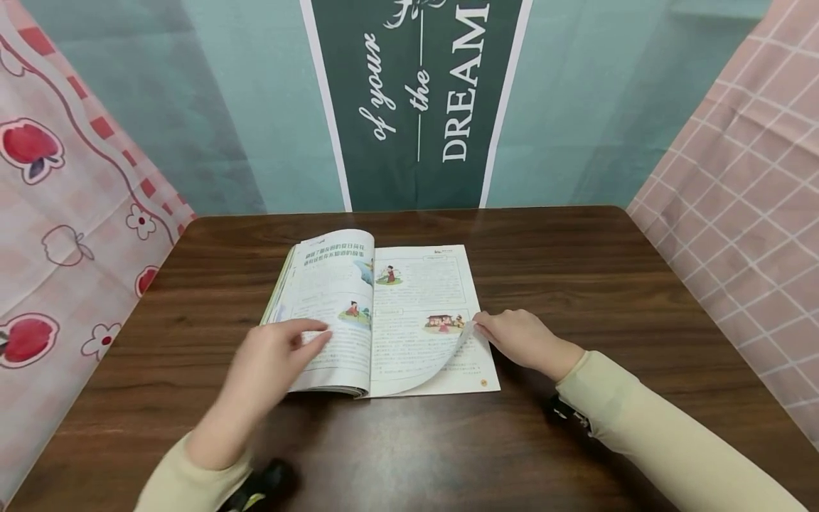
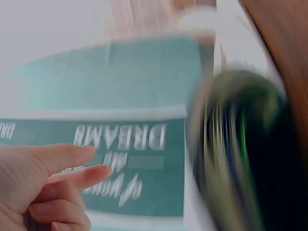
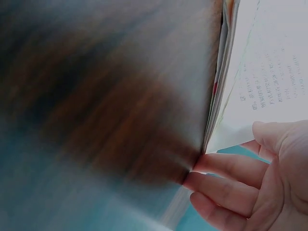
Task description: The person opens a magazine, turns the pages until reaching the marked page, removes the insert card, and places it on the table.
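An open magazine point(image 1: 326, 281) with printed text and small colour drawings lies on the brown table. My right hand point(image 1: 525, 341) pinches the lower right corner of its right-hand page point(image 1: 409, 363), which curls up and bares the page beneath. In the right wrist view, the thumb of the right hand point(image 3: 240, 187) lies against the printed page point(image 3: 269, 72), with other fingers by the stacked edges. Over the lower part of the left-hand page hovers my left hand point(image 1: 271, 355), blurred. Nothing sits between its thumb and forefinger; the left wrist view shows that hand point(image 2: 53, 183) with its other fingers loosely bent.
The wooden table point(image 1: 563, 270) extends around the magazine on all sides. Behind it hangs a teal cloth point(image 1: 563, 107) with white lettering on a dark band. Patterned pink cloths point(image 1: 748, 178) flank both sides. Dark devices are strapped at both wrists.
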`<action>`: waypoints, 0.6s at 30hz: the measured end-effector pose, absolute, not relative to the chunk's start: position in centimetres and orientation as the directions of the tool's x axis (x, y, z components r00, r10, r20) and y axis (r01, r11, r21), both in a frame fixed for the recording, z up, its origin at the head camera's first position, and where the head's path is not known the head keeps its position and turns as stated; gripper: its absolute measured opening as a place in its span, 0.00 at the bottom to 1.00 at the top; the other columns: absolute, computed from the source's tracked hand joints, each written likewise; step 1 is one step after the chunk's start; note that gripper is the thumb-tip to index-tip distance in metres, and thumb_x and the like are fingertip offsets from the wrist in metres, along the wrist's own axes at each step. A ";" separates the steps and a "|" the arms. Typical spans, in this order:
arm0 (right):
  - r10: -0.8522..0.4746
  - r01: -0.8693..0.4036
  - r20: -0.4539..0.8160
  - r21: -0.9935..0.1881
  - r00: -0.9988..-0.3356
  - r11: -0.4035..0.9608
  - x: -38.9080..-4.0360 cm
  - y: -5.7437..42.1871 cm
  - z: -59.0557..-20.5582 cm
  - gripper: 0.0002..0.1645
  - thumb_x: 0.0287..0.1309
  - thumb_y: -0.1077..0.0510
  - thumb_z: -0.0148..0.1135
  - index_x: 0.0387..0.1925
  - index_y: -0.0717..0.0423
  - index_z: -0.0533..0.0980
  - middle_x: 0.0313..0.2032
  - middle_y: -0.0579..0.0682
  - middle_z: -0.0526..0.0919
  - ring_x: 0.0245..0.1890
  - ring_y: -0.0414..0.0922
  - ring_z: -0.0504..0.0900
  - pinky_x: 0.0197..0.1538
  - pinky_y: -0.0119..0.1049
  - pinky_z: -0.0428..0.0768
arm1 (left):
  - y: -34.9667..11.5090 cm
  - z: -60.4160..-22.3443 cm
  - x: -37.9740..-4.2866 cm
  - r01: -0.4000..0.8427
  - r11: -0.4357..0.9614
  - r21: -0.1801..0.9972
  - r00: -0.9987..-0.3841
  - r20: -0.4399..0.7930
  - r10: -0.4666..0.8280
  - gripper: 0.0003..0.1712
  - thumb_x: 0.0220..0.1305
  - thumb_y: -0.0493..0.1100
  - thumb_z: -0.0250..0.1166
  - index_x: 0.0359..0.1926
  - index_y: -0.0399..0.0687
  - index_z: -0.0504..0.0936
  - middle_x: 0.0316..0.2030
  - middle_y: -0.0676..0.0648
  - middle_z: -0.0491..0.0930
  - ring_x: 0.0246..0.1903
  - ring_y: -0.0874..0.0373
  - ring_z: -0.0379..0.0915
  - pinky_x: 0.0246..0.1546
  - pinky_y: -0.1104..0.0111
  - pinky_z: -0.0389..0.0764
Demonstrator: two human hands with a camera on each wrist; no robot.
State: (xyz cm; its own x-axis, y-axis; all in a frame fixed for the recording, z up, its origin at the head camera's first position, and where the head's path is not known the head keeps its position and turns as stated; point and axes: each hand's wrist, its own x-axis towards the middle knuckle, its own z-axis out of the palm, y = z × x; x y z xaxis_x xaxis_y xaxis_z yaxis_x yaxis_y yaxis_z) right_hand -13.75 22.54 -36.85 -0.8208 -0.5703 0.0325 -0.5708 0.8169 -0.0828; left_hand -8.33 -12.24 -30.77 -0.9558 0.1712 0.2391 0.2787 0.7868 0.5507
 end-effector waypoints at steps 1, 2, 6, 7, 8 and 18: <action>-0.574 -0.575 0.038 -0.082 -0.818 0.814 -13.8 22.6 -36.8 0.07 0.63 0.59 0.56 0.39 0.58 0.75 0.13 0.42 0.66 0.12 0.38 0.63 0.18 0.35 0.65 | -11.0 -30.9 -8.6 0.307 0.764 0.568 -0.949 0.244 0.200 0.07 0.57 0.43 0.67 0.36 0.48 0.87 0.11 0.58 0.67 0.13 0.65 0.57 0.16 0.68 0.62; -0.578 -0.580 0.044 -0.082 -0.815 0.811 -13.8 22.5 -36.8 0.06 0.63 0.59 0.56 0.39 0.58 0.75 0.12 0.42 0.65 0.12 0.38 0.63 0.18 0.35 0.65 | -9.8 -30.9 -8.8 0.330 0.742 0.583 -0.943 0.242 0.229 0.07 0.57 0.43 0.67 0.36 0.48 0.87 0.12 0.59 0.68 0.13 0.66 0.57 0.17 0.68 0.63; -0.572 -0.572 0.038 -0.096 -0.820 0.814 -13.9 22.7 -36.7 0.06 0.63 0.59 0.56 0.38 0.58 0.75 0.12 0.41 0.65 0.12 0.38 0.62 0.18 0.35 0.64 | -5.0 -31.5 -9.9 0.415 0.690 0.593 -0.908 0.229 0.350 0.09 0.58 0.46 0.66 0.37 0.48 0.87 0.15 0.59 0.73 0.14 0.67 0.59 0.23 0.67 0.70; -0.570 -0.571 0.037 -0.097 -0.821 0.815 -13.9 22.7 -36.8 0.06 0.63 0.59 0.56 0.38 0.58 0.75 0.12 0.41 0.65 0.12 0.38 0.62 0.18 0.35 0.64 | -3.9 -31.7 -10.2 0.429 0.687 0.587 -0.901 0.222 0.373 0.10 0.59 0.47 0.65 0.38 0.48 0.87 0.14 0.58 0.72 0.14 0.67 0.59 0.22 0.68 0.69; -0.564 -0.564 0.030 -0.100 -0.825 0.819 -13.9 22.6 -36.8 0.06 0.63 0.59 0.55 0.38 0.57 0.75 0.12 0.41 0.65 0.12 0.38 0.62 0.18 0.35 0.64 | -3.0 -31.9 -10.4 0.443 0.687 0.576 -0.894 0.219 0.392 0.11 0.59 0.48 0.64 0.39 0.49 0.87 0.13 0.57 0.72 0.14 0.66 0.60 0.22 0.68 0.69; -0.557 -0.558 0.046 -0.098 -0.830 0.824 -13.7 22.5 -36.8 0.05 0.63 0.58 0.56 0.37 0.56 0.75 0.12 0.43 0.66 0.12 0.39 0.63 0.17 0.37 0.65 | 2.3 -33.5 -11.3 0.475 0.783 0.402 -0.880 0.205 0.428 0.12 0.61 0.52 0.62 0.40 0.55 0.87 0.35 0.55 0.84 0.29 0.57 0.80 0.17 0.66 0.72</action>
State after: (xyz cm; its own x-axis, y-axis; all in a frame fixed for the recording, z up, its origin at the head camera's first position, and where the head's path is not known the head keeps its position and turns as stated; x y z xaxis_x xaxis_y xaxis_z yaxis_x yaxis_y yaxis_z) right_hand -13.67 22.52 -36.84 -0.8296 -0.5565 0.0458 -0.5582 0.8240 -0.0978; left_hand -11.34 2.29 -33.46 -0.8801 0.4280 0.2054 0.4746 0.7829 0.4022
